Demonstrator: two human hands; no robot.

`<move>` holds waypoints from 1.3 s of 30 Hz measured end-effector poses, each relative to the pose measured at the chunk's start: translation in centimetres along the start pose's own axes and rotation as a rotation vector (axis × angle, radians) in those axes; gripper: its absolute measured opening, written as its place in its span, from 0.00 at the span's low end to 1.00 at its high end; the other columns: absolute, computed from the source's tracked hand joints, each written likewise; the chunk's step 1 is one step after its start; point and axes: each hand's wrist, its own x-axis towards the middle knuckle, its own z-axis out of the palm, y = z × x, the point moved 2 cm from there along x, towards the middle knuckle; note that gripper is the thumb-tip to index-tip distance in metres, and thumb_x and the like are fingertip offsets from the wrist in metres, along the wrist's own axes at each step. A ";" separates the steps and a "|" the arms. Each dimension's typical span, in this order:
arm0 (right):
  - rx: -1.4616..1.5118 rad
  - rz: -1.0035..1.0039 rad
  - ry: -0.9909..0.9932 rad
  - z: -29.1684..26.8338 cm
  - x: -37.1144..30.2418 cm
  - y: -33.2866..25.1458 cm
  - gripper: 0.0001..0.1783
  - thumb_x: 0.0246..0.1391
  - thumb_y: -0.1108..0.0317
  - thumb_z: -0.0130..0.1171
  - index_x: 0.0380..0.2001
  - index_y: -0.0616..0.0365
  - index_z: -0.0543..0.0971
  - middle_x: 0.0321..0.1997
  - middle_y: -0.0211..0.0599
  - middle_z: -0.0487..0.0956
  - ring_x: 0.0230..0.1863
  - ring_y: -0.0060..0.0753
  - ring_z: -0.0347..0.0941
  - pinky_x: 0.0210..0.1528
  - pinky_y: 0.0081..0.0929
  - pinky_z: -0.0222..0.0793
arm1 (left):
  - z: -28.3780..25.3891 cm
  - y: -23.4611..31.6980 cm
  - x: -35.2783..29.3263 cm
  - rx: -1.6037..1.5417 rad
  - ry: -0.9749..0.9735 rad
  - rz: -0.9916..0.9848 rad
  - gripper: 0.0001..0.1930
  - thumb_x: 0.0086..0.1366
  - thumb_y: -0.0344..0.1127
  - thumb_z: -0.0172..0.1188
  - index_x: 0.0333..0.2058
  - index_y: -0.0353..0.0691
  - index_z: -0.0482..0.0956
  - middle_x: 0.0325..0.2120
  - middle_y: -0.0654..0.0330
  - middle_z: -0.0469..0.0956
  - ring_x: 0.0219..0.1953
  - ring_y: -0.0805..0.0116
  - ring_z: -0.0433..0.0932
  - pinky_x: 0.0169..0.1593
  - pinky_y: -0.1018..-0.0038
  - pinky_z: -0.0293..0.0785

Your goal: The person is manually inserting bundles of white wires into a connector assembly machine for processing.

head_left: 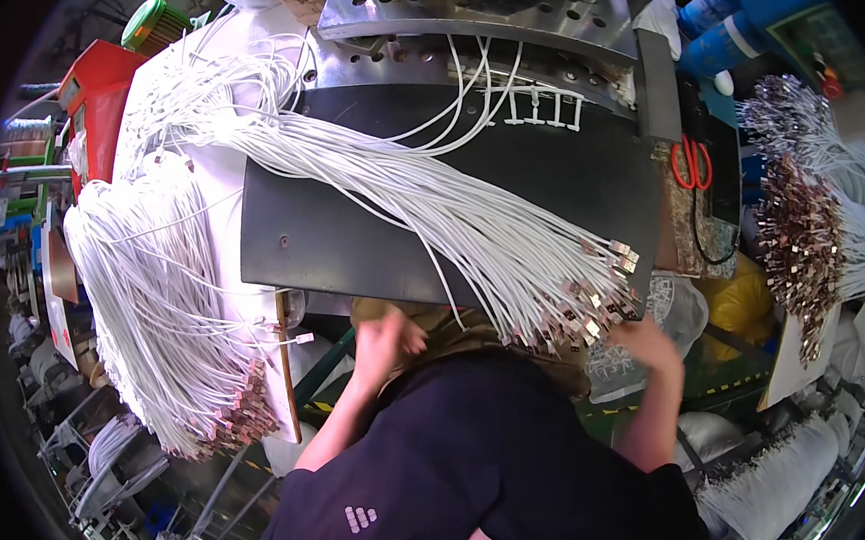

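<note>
A large bundle of white cables (389, 172) lies across the black work plate (315, 232). Its metal connector ends (590, 316) fan out at the plate's near right corner. My right hand (650, 343) is right beside those connectors; its fingertips are blurred and partly hidden, so its grip is unclear. At the plate's near edge, to the left of the connectors, my left hand (387, 342) has its fingers curled in, and I see nothing in them. Several cables run up to a metal press mold (480, 18) at the back. A white molded plastic strip (534, 109) lies before it.
Another thick cable bundle (150, 290) hangs over the white table (229, 246) at left. Red-handled scissors (691, 163) lie right of the plate. More cables with connectors (800, 246) are piled at far right, near a yellow bag (741, 302). A red box-like part (98, 106) stands far left.
</note>
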 end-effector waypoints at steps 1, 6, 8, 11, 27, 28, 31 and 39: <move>0.090 -0.113 -0.020 -3.7 -0.4 1.9 0.19 0.62 0.60 0.55 0.44 0.68 0.79 0.45 0.48 0.81 0.37 0.31 0.80 0.34 0.26 0.75 | 0.5 2.8 -1.2 -0.013 -0.211 0.102 0.15 0.69 0.33 0.54 0.23 0.35 0.79 0.21 0.60 0.79 0.25 0.72 0.77 0.32 0.75 0.71; 0.223 -0.678 0.270 -8.6 -3.5 -7.0 0.22 0.66 0.55 0.51 0.42 0.66 0.83 0.46 0.40 0.82 0.30 0.20 0.74 0.29 0.20 0.66 | -2.8 19.4 -5.8 -0.200 0.059 1.227 0.06 0.52 0.30 0.60 0.30 0.37 0.78 0.24 0.55 0.78 0.27 0.59 0.75 0.34 0.66 0.72; -0.069 -0.923 0.199 -6.0 -2.3 -15.8 0.18 0.65 0.62 0.53 0.47 0.65 0.82 0.66 0.42 0.69 0.41 0.25 0.75 0.41 0.21 0.68 | -6.8 24.9 -9.0 -0.272 0.329 1.774 0.12 0.54 0.33 0.61 0.38 0.40 0.74 0.31 0.57 0.71 0.29 0.59 0.71 0.32 0.66 0.68; -0.515 -1.228 0.485 -3.3 5.8 -20.8 0.16 0.61 0.64 0.58 0.49 0.61 0.82 0.67 0.41 0.69 0.52 0.32 0.73 0.59 0.27 0.65 | -7.8 27.8 -9.9 -0.604 0.233 1.868 0.16 0.54 0.34 0.62 0.42 0.41 0.72 0.35 0.60 0.68 0.30 0.60 0.70 0.31 0.67 0.66; 1.322 -0.713 1.353 -9.9 -5.0 4.5 0.14 0.66 0.59 0.47 0.26 0.49 0.75 0.20 0.18 0.68 0.17 0.12 0.59 0.18 0.13 0.52 | -26.4 18.9 -7.1 -0.609 0.004 1.815 0.14 0.55 0.33 0.63 0.41 0.41 0.74 0.33 0.60 0.71 0.30 0.61 0.72 0.32 0.67 0.68; 1.076 -0.627 1.553 -9.2 -4.0 10.5 0.14 0.65 0.59 0.49 0.25 0.48 0.72 0.20 0.18 0.66 0.19 0.12 0.59 0.22 0.15 0.52 | -15.1 21.4 -5.6 -0.659 -0.027 1.809 0.14 0.55 0.33 0.63 0.41 0.41 0.74 0.33 0.60 0.71 0.30 0.61 0.72 0.33 0.67 0.68; 0.618 -0.240 1.148 -1.3 2.0 18.0 0.23 0.65 0.51 0.51 0.17 0.49 0.70 0.18 0.23 0.65 0.22 0.18 0.59 0.27 0.25 0.57 | -10.3 26.6 -6.4 -0.569 0.019 1.990 0.14 0.55 0.33 0.63 0.40 0.41 0.75 0.33 0.61 0.71 0.30 0.61 0.72 0.33 0.67 0.68; 0.929 -0.235 1.299 5.4 9.9 27.0 0.18 0.64 0.56 0.54 0.27 0.59 0.79 0.28 0.34 0.78 0.30 0.24 0.72 0.36 0.26 0.70 | -10.7 31.2 -9.4 -0.521 0.166 2.081 0.13 0.55 0.32 0.64 0.40 0.40 0.76 0.32 0.61 0.72 0.30 0.61 0.73 0.34 0.67 0.69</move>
